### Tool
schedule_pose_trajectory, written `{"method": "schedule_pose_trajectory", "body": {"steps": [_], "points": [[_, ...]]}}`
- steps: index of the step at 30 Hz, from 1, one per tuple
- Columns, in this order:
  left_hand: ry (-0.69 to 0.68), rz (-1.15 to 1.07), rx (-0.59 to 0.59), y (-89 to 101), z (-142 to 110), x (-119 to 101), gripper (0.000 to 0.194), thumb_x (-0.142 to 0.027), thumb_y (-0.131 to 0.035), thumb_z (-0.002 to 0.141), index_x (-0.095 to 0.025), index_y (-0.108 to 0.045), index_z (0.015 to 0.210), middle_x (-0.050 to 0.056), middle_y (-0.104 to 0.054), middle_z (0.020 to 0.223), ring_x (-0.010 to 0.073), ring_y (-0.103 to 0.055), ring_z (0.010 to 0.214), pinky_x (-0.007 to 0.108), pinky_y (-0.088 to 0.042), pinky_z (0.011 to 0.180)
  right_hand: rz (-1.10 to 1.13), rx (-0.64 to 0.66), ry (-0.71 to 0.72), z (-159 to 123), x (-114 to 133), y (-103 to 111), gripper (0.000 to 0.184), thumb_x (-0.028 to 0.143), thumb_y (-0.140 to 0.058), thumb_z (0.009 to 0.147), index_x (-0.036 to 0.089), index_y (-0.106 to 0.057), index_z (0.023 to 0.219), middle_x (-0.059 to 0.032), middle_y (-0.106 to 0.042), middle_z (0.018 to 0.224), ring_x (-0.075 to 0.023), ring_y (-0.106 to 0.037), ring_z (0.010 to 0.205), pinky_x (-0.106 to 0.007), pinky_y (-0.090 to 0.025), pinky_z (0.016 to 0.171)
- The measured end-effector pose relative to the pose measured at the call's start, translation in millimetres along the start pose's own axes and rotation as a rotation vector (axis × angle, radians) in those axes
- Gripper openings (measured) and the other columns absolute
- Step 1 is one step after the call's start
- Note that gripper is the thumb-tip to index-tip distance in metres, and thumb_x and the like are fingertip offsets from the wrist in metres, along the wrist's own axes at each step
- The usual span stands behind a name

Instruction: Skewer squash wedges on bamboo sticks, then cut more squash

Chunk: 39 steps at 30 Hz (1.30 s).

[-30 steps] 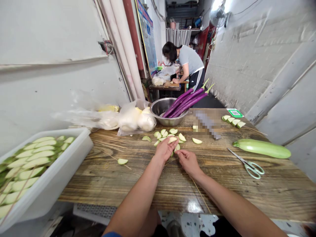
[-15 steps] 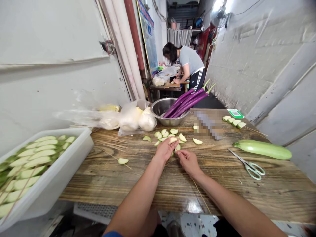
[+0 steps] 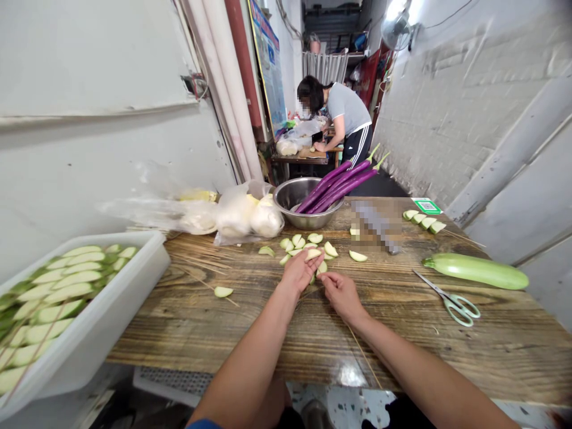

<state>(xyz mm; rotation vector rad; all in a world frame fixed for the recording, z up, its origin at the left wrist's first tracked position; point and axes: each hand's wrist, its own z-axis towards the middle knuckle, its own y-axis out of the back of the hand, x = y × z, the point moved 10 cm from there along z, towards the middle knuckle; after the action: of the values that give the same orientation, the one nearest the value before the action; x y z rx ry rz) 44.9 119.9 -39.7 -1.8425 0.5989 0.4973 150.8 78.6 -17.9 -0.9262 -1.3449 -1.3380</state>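
My left hand [image 3: 300, 269] is closed on a half-moon zucchini slice [image 3: 313, 254], held up between the fingers over the table. Close beside it, my right hand [image 3: 342, 295] pinches a thin bamboo skewer [image 3: 364, 354] that runs back beneath the right forearm toward the front edge. The skewer's tip is hard to make out near the left fingers. Just beyond both hands lie several loose zucchini slices [image 3: 329, 249]. Left of my hands, one slice [image 3: 223, 292] sits on another skewer on the wooden table [image 3: 187, 333].
A white tub [image 3: 152, 250] of skewered slices stands left. Behind are bagged vegetables [image 3: 250, 217] and a steel bowl [image 3: 308, 221] with purple eggplants [image 3: 339, 187]. Scissors [image 3: 456, 304], a whole zucchini [image 3: 476, 271] and threaded slices [image 3: 424, 221] lie right. A person [image 3: 348, 110] bends over a far table.
My hands, the slice and the skewer keep the same positions. The person in the background has shifted very slightly to the right.
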Motion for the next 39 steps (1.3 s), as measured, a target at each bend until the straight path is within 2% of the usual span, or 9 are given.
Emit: {"method": "schedule_pose_trajectory", "body": {"steps": [8,15,26,39], "points": [[-0.002,0.009,0.007,-1.3,-1.5,0.3,0.016,-0.007,-0.041,0.083,-0.006,-0.057,0.082,0.016,-0.065,0.084,0.0208,-0.063,0.086,0.035,-0.050,0.083,-0.022,-0.014,0.014,0.2,0.5,1.5,0.033,0.039,-0.046,0.076,0.014,-0.068,0.082,0.0034,-0.047,0.042,-0.0101,-0.040,0.043,-0.020,-0.031,0.043],[-0.002,0.032,0.012,-2.7,-1.9,0.7,0.016,-0.006,-0.040,0.083,-0.006,-0.056,0.083,0.014,-0.066,0.081,0.0189,-0.064,0.083,0.034,-0.050,0.082,-0.002,0.000,-0.001,-0.8,2.4,0.2,0.034,0.038,-0.045,0.077,0.011,-0.066,0.082,0.0050,-0.043,0.041,-0.0087,-0.036,0.041,-0.020,-0.029,0.042],[0.007,0.075,0.014,-3.9,-3.9,3.7,0.016,-0.008,-0.041,0.083,-0.005,-0.057,0.083,0.017,-0.065,0.084,0.0194,-0.065,0.081,0.034,-0.050,0.081,-0.011,-0.037,0.022,-1.1,4.1,1.9,0.032,0.037,-0.045,0.076,0.014,-0.067,0.075,0.0028,-0.048,0.042,-0.0107,-0.043,0.044,-0.020,-0.031,0.043],[0.017,0.091,0.038,-5.3,-3.4,9.6,0.014,-0.007,-0.043,0.082,-0.006,-0.057,0.079,0.016,-0.066,0.083,0.0198,-0.065,0.081,0.036,-0.048,0.084,-0.059,-0.031,0.052,0.4,4.1,-0.4,0.031,0.033,-0.041,0.077,0.013,-0.064,0.074,0.0025,-0.047,0.044,-0.0110,-0.043,0.047,-0.020,-0.030,0.044]]}}
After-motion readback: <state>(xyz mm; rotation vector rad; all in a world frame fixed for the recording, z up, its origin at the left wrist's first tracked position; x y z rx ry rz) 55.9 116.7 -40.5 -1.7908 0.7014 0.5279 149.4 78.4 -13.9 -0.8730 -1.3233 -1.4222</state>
